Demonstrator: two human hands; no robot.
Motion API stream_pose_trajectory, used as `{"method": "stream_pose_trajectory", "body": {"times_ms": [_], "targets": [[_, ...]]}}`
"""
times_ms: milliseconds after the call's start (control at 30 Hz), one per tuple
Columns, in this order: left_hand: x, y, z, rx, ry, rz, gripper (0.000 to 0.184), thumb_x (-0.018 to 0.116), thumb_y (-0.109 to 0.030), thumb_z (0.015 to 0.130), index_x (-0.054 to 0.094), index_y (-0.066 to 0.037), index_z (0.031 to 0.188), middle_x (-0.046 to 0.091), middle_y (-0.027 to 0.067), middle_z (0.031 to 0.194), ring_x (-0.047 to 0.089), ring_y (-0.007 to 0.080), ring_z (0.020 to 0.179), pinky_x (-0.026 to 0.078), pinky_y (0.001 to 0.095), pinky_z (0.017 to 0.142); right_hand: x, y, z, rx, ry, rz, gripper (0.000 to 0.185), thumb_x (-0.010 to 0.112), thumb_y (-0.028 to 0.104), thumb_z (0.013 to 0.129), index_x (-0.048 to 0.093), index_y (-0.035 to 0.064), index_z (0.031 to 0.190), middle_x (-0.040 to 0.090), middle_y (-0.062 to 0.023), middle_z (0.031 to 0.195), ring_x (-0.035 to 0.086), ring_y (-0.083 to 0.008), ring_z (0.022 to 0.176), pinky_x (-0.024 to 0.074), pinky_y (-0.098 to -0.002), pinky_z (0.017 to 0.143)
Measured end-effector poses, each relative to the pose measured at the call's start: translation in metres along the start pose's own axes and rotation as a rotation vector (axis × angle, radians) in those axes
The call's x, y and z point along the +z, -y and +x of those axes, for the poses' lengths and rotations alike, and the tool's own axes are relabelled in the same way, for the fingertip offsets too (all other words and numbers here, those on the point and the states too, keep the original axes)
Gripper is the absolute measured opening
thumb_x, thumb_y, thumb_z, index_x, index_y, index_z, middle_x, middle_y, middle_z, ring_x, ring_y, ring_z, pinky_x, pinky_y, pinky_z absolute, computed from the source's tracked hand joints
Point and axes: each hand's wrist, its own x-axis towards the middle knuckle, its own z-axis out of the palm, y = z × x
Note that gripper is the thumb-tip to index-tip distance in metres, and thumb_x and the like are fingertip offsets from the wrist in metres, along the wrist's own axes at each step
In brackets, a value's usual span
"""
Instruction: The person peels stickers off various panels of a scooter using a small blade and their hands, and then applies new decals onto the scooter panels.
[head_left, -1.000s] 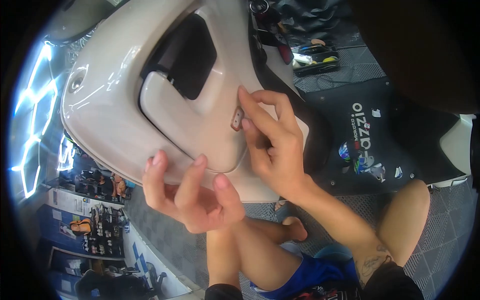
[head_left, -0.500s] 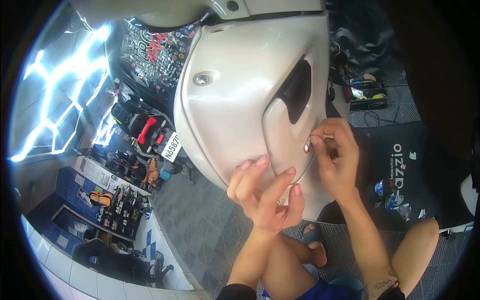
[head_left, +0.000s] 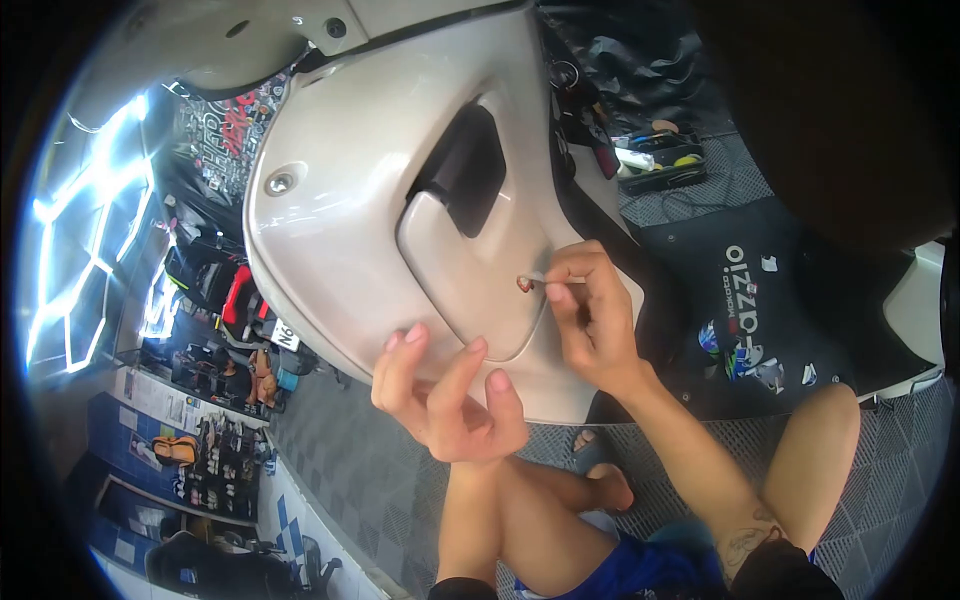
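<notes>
While a thin, pale strip [head_left: 539,279] is pinched between the thumb and forefinger of the right-hand grip [head_left: 597,325], a small emblem [head_left: 525,284] is seen at the strip's other end, set on a smooth, glossy cream panel [head_left: 340,230]. The emblem is edged in reddish brown and its middle is paler; its finer markings are too small to be read. It is placed below a dark opening [head_left: 468,170] in the panel, just beside the right fingertips. The left-hand grip [head_left: 455,415] is held with its fingers curled and spread apart near the panel's lower edge; whether the panel is touched by it cannot be told.

On the patterned grey floor [head_left: 330,440] beyond, small items are held in a black tray [head_left: 665,183], among which a white piece [head_left: 637,160] and a yellow piece [head_left: 688,160] can be made out.

To the right, a flat black surface [head_left: 690,270] is marked with white lettering and bright stickers [head_left: 765,375]. At the left, the room is lit by angular white tubes [head_left: 105,152], and a red-trimmed motorcycle [head_left: 238,300], a crowded rack [head_left: 225,465] and an orange bag [head_left: 175,450] are shown.
</notes>
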Motion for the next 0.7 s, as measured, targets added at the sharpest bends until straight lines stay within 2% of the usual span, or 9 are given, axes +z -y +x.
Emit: {"method": "stream_pose_trajectory", "body": {"times_ms": [100, 200, 233, 333, 367, 567, 600, 667, 700], "targets": [[-0.004, 0.001, -0.003, 0.001, 0.027, -0.019, 0.028, 0.065, -0.015, 0.085, 0.069, 0.000, 0.108, 0.049, 0.0244, 0.140, 0.048, 0.0405, 0.130, 0.036, 0.0542, 0.112, -0.007, 0.012, -0.003, 0.182, -0.105, 0.075, 0.026, 0.070, -0.006, 0.089, 0.058, 0.0006, 0.111, 0.061, -0.0088, 0.108, 0.049, -0.0083, 0.064, 0.0385, -0.0248, 0.053], [-0.007, 0.001, -0.003, -0.001, 0.043, -0.028, 0.028, 0.065, -0.015, 0.086, 0.069, 0.000, 0.109, 0.050, 0.0242, 0.140, 0.048, 0.0404, 0.130, 0.036, 0.0541, 0.112, -0.007, 0.026, 0.014, 0.182, -0.011, -0.033, 0.033, 0.076, -0.004, 0.086, 0.066, 0.0019, 0.118, 0.064, -0.0078, 0.111, 0.046, -0.0051, 0.063, 0.0356, -0.0225, 0.051], [-0.008, 0.001, -0.002, 0.000, 0.043, -0.031, 0.027, 0.065, -0.014, 0.086, 0.069, 0.000, 0.109, 0.050, 0.0242, 0.140, 0.048, 0.0403, 0.130, 0.037, 0.0540, 0.112, -0.005, 0.020, 0.013, 0.077, -0.023, -0.141, 0.034, 0.078, -0.003, 0.084, 0.072, 0.0039, 0.117, 0.065, -0.0080, 0.109, 0.050, -0.0065, 0.064, 0.0375, -0.0231, 0.052], [-0.008, 0.000, -0.003, -0.006, 0.046, -0.032, 0.028, 0.065, -0.013, 0.085, 0.069, 0.000, 0.110, 0.051, 0.0242, 0.140, 0.050, 0.0408, 0.129, 0.038, 0.0540, 0.111, -0.005, 0.008, 0.010, -0.091, -0.026, -0.145, 0.027, 0.079, -0.004, 0.083, 0.073, 0.0025, 0.108, 0.065, -0.0083, 0.106, 0.056, -0.0084, 0.067, 0.0413, -0.0238, 0.054], [-0.008, 0.001, -0.003, 0.000, 0.040, -0.034, 0.029, 0.065, -0.013, 0.084, 0.069, 0.000, 0.110, 0.051, 0.0245, 0.140, 0.050, 0.0411, 0.129, 0.038, 0.0542, 0.111, 0.000, 0.006, 0.008, -0.112, -0.064, -0.114, 0.019, 0.077, -0.007, 0.084, 0.070, 0.0005, 0.099, 0.064, -0.0083, 0.100, 0.059, -0.0108, 0.066, 0.0445, -0.0250, 0.054], [-0.011, 0.001, -0.004, -0.007, 0.034, -0.078, 0.031, 0.065, -0.010, 0.083, 0.069, 0.001, 0.112, 0.052, 0.0257, 0.139, 0.051, 0.0424, 0.129, 0.038, 0.0555, 0.112, -0.027, 0.031, -0.012, -0.151, -0.013, -0.284, 0.014, 0.068, -0.012, 0.087, 0.060, -0.0002, 0.086, 0.061, -0.0098, 0.094, 0.057, -0.0116, 0.060, 0.0448, -0.0255, 0.051], [-0.012, 0.001, -0.004, -0.016, 0.042, -0.085, 0.031, 0.065, -0.009, 0.083, 0.068, 0.001, 0.112, 0.052, 0.0260, 0.139, 0.052, 0.0425, 0.129, 0.038, 0.0556, 0.112, -0.036, 0.026, -0.014, -0.134, -0.093, -0.198, 0.012, 0.067, -0.010, 0.090, 0.061, 0.0006, 0.088, 0.061, -0.0110, 0.095, 0.057, -0.0103, 0.064, 0.0436, -0.0235, 0.053], [-0.018, 0.001, -0.005, -0.033, 0.055, -0.091, 0.031, 0.065, -0.008, 0.083, 0.068, 0.002, 0.113, 0.053, 0.0263, 0.138, 0.052, 0.0426, 0.129, 0.038, 0.0557, 0.112, -0.055, 0.019, -0.017, 0.118, -0.370, 0.034, 0.006, 0.067, -0.003, 0.093, 0.064, 0.0001, 0.089, 0.062, -0.0099, 0.092, 0.058, -0.0097, 0.070, 0.0428, -0.0226, 0.057], [-0.021, 0.000, -0.004, -0.040, 0.058, -0.099, 0.031, 0.065, -0.008, 0.084, 0.068, 0.002, 0.113, 0.053, 0.0263, 0.138, 0.052, 0.0425, 0.129, 0.038, 0.0556, 0.113, -0.078, 0.017, -0.011, 0.278, -0.273, -0.173, 0.003, 0.067, -0.002, 0.092, 0.066, -0.0004, 0.090, 0.063, -0.0106, 0.091, 0.061, -0.0132, 0.071, 0.0452, -0.0246, 0.060]]}}
